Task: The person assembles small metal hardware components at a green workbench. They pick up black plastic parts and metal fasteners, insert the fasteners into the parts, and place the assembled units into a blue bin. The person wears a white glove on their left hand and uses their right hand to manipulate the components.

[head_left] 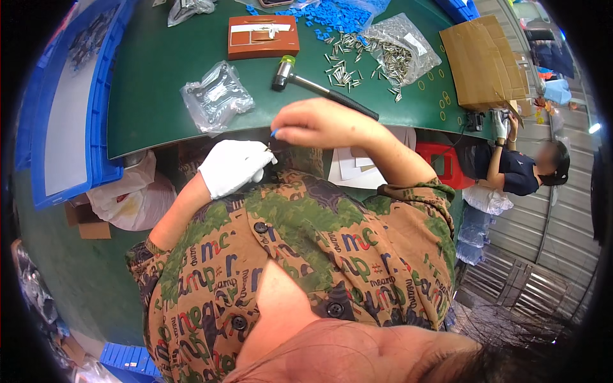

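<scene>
My left hand (235, 167), in a white glove, is closed just off the near edge of the green table. Its fingertips pinch something small and thin that I cannot make out. To its right and slightly higher, my bare right hand (313, 124) holds a small blue plastic piece (274, 133) between thumb and fingers. The two hands are close but apart. Beyond them on the table lie a clear bag of dark parts (218, 96) and a mallet (319, 89) with a black handle.
Farther back are a red-brown box (263, 39), a heap of blue plastic pieces (341, 16), loose metal pins (345, 75) and a bag of pins (402, 48). A cardboard box (485, 64) stands at right, near a co-worker (514, 166). Blue crates (96, 127) line the left.
</scene>
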`<move>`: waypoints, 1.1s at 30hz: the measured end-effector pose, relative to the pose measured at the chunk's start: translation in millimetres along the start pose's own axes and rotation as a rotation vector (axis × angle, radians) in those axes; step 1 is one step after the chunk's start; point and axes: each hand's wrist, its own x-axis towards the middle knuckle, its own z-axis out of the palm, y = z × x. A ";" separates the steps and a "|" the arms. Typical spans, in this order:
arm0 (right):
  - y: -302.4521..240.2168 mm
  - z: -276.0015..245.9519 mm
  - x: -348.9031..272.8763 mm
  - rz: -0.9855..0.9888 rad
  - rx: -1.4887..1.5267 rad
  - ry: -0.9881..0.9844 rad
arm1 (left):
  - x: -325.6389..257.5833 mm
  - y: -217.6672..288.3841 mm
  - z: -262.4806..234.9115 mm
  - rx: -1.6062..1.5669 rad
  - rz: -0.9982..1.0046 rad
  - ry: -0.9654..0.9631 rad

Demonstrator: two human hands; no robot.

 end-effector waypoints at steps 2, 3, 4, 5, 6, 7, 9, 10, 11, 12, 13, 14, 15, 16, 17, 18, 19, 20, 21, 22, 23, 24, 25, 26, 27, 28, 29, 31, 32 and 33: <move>-4.7 11.9 -2.9 0.013 0.042 -0.015 | 2.1 -0.3 0.4 0.050 0.017 -0.010; -1.9 17.6 -3.9 0.001 0.034 -0.030 | 2.6 -0.3 0.8 0.055 0.026 -0.011; -0.1 21.7 -4.2 0.013 0.038 -0.039 | 2.8 0.2 0.1 0.062 0.036 -0.012; 1.4 25.3 -4.3 0.025 0.042 -0.048 | 2.6 0.2 0.0 0.068 0.046 -0.013; 1.6 27.6 -4.5 0.037 0.046 -0.057 | 2.1 -0.5 0.6 0.061 0.054 -0.011; -0.2 27.6 -4.4 0.056 0.048 -0.071 | 1.3 -1.1 1.3 0.054 0.061 -0.003; -4.7 26.4 -4.3 0.096 0.052 -0.097 | 0.1 -1.1 1.4 0.060 0.059 0.002; -4.9 26.1 -4.0 0.097 0.053 -0.099 | 0.4 -1.3 0.9 0.073 0.052 -0.005; -4.6 25.5 -3.6 0.098 0.054 -0.101 | 0.4 -1.1 0.6 0.086 0.045 -0.011; -3.9 25.2 -3.2 0.099 0.054 -0.102 | -0.4 0.1 0.3 0.083 0.038 -0.008; -2.4 24.2 -3.0 0.095 0.037 -0.083 | -1.2 2.6 -0.3 0.080 0.030 -0.004; -0.4 23.2 -2.8 0.091 0.020 -0.064 | -1.8 3.7 -0.5 0.077 0.022 0.000; 1.1 22.9 -2.5 0.086 0.003 -0.045 | -2.0 3.4 -0.4 0.079 0.023 0.000; 1.9 23.5 -2.5 0.082 0.004 -0.046 | -1.8 2.9 -0.4 0.080 0.025 -0.002; 2.9 24.3 -2.6 0.077 0.005 -0.048 | -1.5 2.4 -0.4 0.081 0.027 -0.003; 3.5 24.7 -2.6 0.073 0.006 -0.049 | -1.2 1.8 -0.5 0.090 0.041 -0.001; 3.6 25.2 -2.4 0.067 0.002 -0.064 | -0.9 1.4 -0.5 0.099 0.054 0.000; 3.6 25.9 -1.8 0.061 -0.001 -0.078 | -0.7 1.1 -0.2 0.109 0.068 0.001; 3.6 26.3 -1.7 0.055 -0.005 -0.092 | -0.6 0.9 0.1 0.109 0.072 -0.002; 3.3 26.1 -1.6 0.053 0.004 -0.098 | -0.5 0.5 0.2 0.110 0.075 -0.005; 2.5 25.2 -1.6 0.051 0.013 -0.105 | -0.4 0.1 0.3 0.110 0.078 -0.009; 2.1 24.8 -1.7 0.049 0.022 -0.111 | -0.1 -0.1 0.4 0.114 0.077 -0.015; 2.0 25.1 -2.1 0.060 0.014 -0.130 | -0.1 -0.1 0.8 0.117 0.074 -0.020; 1.9 25.5 -2.5 0.071 0.007 -0.149 | -0.3 -0.2 1.3 0.120 0.072 -0.026; 1.6 25.9 -2.8 0.082 -0.001 -0.168 | -0.5 -1.6 2.2 0.131 0.083 -0.028; 0.0 25.9 -3.3 0.084 -0.016 -0.175 | 0.3 -4.3 3.4 0.143 0.096 -0.031; -3.2 25.8 -4.0 0.087 -0.031 -0.182 | 1.0 -6.5 4.5 0.155 0.109 -0.034; -5.9 27.3 -5.4 0.099 -0.027 -0.188 | 1.7 -8.8 6.1 0.167 0.137 -0.028; -6.1 28.5 -6.0 0.110 -0.007 -0.186 | 1.7 -9.5 7.1 0.173 0.151 -0.025; -6.5 30.0 -6.8 0.120 0.013 -0.184 | 1.2 -9.9 8.2 0.145 0.124 -0.025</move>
